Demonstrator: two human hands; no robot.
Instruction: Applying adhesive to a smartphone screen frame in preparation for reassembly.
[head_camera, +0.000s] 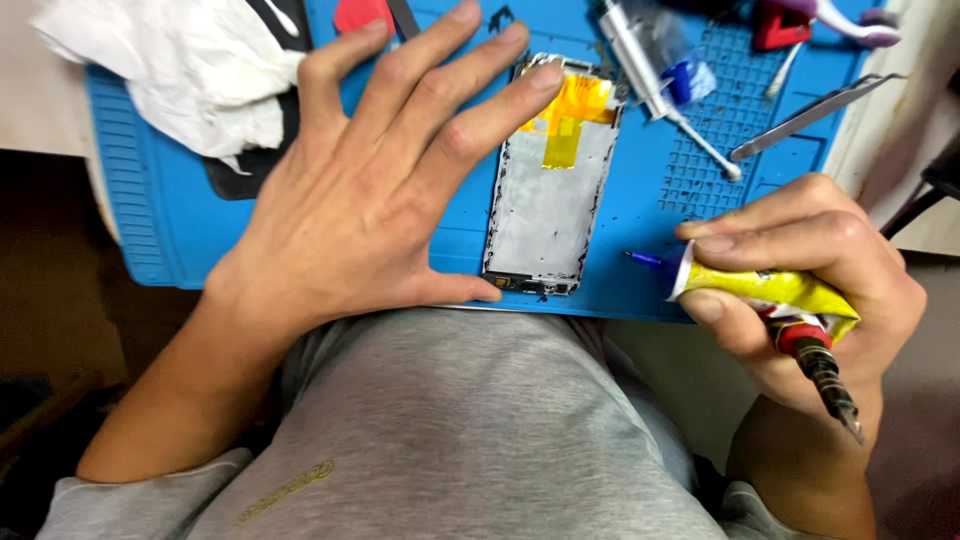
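Covering most of the table, a blue work mat (180, 230) carries everything else, with a crumpled white cloth (190, 70) at its far left. Near the mat's middle lies an opened phone frame (548, 200), grey inside with a yellow flex strip (572, 115) at its far end; it looks thin, stiff and fragile, with ragged adhesive along its rim, so it is best held by the long side edges and not by the strip. The left hand (370, 190) is spread open, fingertips resting on the frame's far end and thumb at its near left corner. To the right, the right hand (810, 280) is closed around a soft, dented yellow glue tube (775, 292), its blue nozzle pointing left toward the frame, together with a red-collared tool. Metal tweezers (815, 115) lie at the far right.
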